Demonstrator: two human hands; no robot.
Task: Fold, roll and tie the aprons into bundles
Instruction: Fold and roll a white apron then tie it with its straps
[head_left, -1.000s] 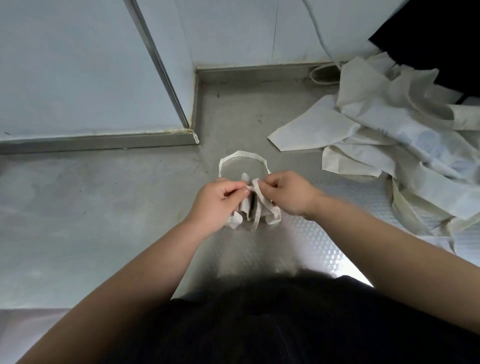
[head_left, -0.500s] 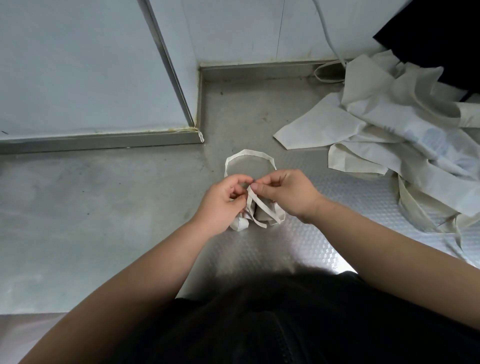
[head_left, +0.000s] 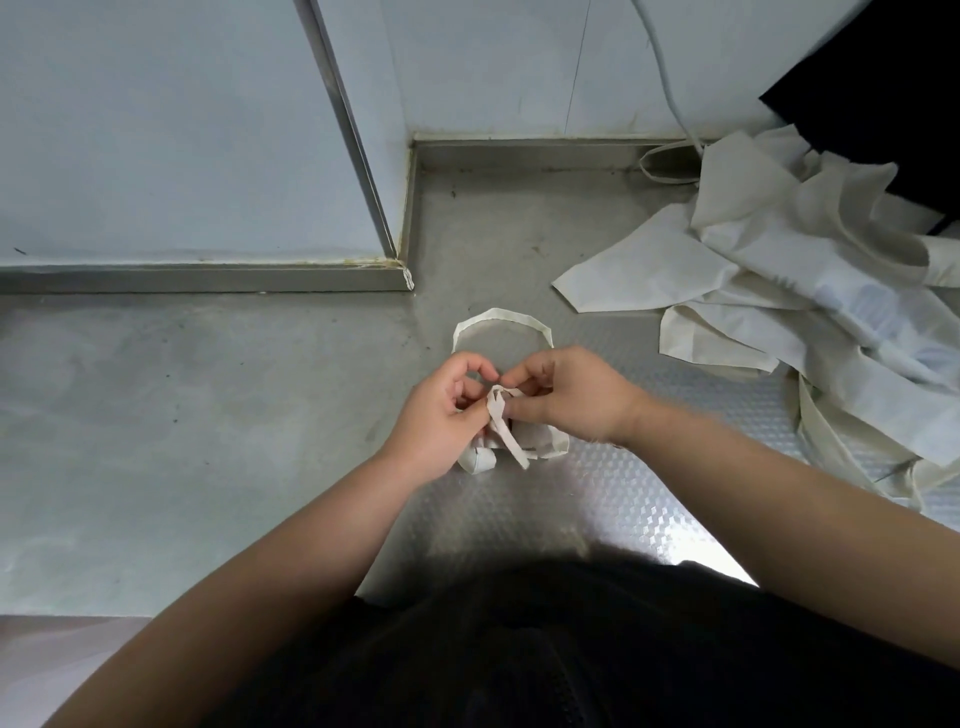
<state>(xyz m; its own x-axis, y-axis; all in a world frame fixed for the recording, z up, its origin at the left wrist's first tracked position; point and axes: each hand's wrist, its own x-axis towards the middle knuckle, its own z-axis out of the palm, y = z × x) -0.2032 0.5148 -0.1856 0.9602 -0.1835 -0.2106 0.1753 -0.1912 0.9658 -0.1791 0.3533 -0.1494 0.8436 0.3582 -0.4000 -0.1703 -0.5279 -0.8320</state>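
One rolled apron bundle (head_left: 479, 460) lies mid-counter (head_left: 234, 415), mostly hidden under both hands. The left hand (head_left: 441, 415) and right hand (head_left: 569, 400) each pinch the thin strap (head_left: 511, 444) above it, apparently mid-knot. The cloth looks light, soft and limp, so the roll likely loosens unless the strap stays taut; pinch near the crossing, not the loose ends. One strap loop (head_left: 498, 313) lies flat at 12 o'clock of the bundle. One loose pile of aprons (head_left: 779, 291) sits at 2 o'clock; its count cannot be told.
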